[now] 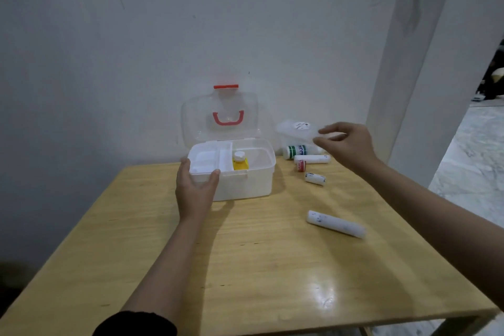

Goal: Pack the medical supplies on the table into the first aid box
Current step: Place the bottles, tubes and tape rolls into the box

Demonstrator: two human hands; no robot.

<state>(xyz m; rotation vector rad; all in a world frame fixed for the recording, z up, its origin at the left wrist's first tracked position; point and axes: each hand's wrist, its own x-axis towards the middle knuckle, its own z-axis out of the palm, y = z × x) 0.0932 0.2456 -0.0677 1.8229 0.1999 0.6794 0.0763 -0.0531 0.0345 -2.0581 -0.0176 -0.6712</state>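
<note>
Left hand (pixel 195 185) is gripping box (pixel 245 180) at its front-left corner. Right hand (pixel 346 144), fingers half-curled and seemingly empty, is hovering by tub (pixel 294 131) and bottle (pixel 296 150), right of box. Risk: sleeve or wrist clipping loose rolls (pixel 312 159), sending them rolling off table (pixel 245 267).

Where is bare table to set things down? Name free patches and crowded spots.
Free: the near half of the table, before the first aid box and left of the long white roll. Crowded: right of the box, around the green-labelled bottle and small roll.

Bottle (pixel 240 161) stands in box (pixel 245 185); rolls (pixel 336 224) lie right.
</note>
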